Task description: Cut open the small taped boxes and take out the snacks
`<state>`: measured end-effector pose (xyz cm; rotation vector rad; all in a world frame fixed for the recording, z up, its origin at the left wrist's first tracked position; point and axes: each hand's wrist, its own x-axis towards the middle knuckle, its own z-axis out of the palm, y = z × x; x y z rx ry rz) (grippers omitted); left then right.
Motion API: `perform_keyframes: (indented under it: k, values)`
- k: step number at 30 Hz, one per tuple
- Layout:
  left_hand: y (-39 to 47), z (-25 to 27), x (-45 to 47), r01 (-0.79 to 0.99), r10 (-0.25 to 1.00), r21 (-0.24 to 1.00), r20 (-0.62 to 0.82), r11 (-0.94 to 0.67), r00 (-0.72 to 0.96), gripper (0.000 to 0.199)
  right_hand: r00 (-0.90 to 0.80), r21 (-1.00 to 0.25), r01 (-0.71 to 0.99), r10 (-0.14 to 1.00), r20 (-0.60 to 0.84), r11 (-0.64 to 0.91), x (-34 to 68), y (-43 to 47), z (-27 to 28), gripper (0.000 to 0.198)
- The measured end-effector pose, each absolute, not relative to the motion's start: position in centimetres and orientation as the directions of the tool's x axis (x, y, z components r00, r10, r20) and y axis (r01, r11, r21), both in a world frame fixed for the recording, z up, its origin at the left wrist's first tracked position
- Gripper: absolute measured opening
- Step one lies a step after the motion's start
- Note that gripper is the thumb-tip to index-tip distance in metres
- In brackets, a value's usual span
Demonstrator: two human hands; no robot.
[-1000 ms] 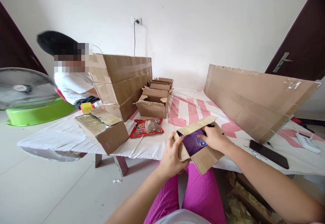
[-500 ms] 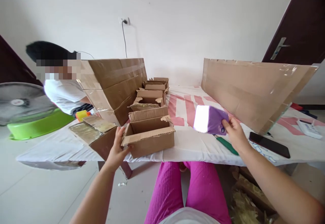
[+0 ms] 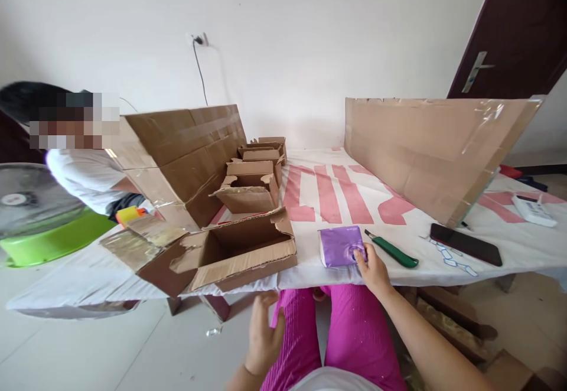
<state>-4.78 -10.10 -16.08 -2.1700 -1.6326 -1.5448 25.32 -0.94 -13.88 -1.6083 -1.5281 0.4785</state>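
Note:
My right hand [image 3: 374, 270] grips the right end of a purple pack of tissues [image 3: 340, 245], thumb on top, at the table's front edge. My left hand [image 3: 264, 333] hangs below the edge, above my lap, with its fingers apart and nothing in it. In front of it an open cardboard box [image 3: 248, 261] sits at the table edge, flaps up, its inside bare where it shows. A green utility knife [image 3: 393, 250] lies just right of the pack.
More open boxes [image 3: 250, 197] run back along a tall cardboard wall [image 3: 190, 149]. Another cardboard panel [image 3: 420, 149] stands at the right. A black phone [image 3: 466, 244] lies near the front edge. At left are a tipped box [image 3: 163, 267], a fan [image 3: 31, 202] and a person [image 3: 84, 172].
My left hand has let go of the cardboard box and dropped toward my lap. The box has turned and shifted left. My right hand has lowered the pack of tissues to the table edge.

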Motion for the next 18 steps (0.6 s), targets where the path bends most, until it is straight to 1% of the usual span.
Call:
perform_keyframes:
  k: [1, 3, 6, 8, 11, 13, 15, 18]
  values:
    - [-9.9, -15.8, -3.5, 0.688, 0.753, 0.525, 0.656, -0.500, 0.047, 0.024, 0.178, -0.772, 0.626, 0.944, 0.277, 0.108, 25.4, -0.9, -13.9, 0.044]
    - [-9.0, -15.1, -1.4, 0.620, 0.804, 0.589, 0.583, -0.519, 0.119, 0.030, 0.174, -0.769, 0.628, 0.940, 0.292, 0.122, 25.4, -0.8, -14.1, 0.044]
    - [-7.1, -14.6, 1.2, 0.530, 0.878, 0.719, 0.465, -0.449, 0.113, 0.045, 0.175, -0.774, 0.617, 0.934, 0.313, 0.144, 25.5, -1.1, -14.4, 0.046]
    - [-5.6, -14.7, 2.8, 0.453, 0.917, 0.800, 0.372, -0.394, 0.143, 0.056, 0.168, -0.785, 0.597, 0.932, 0.322, 0.164, 25.4, -1.4, -14.6, 0.044]
    - [-2.9, -14.6, 4.9, 0.354, 0.939, 0.872, 0.291, -0.339, 0.183, 0.067, 0.154, -0.814, 0.547, 0.932, 0.327, 0.195, 25.3, -1.0, -14.6, 0.040]
    - [-0.3, -13.8, 6.5, 0.296, 0.943, 0.896, 0.300, -0.331, 0.145, 0.072, 0.167, -0.833, 0.516, 0.931, 0.325, 0.199, 25.3, 0.7, -14.0, 0.038]
    - [3.0, -12.1, 8.2, 0.262, 0.950, 0.914, 0.303, -0.311, 0.071, 0.072, 0.209, -0.851, 0.497, 0.927, 0.311, 0.173, 25.4, 3.7, -12.8, 0.034]
    - [8.6, -9.4, 10.9, 0.267, 0.971, 0.939, 0.236, -0.218, -0.038, 0.074, 0.292, -0.877, 0.470, 0.921, 0.257, 0.095, 25.4, 9.5, -10.5, 0.025]
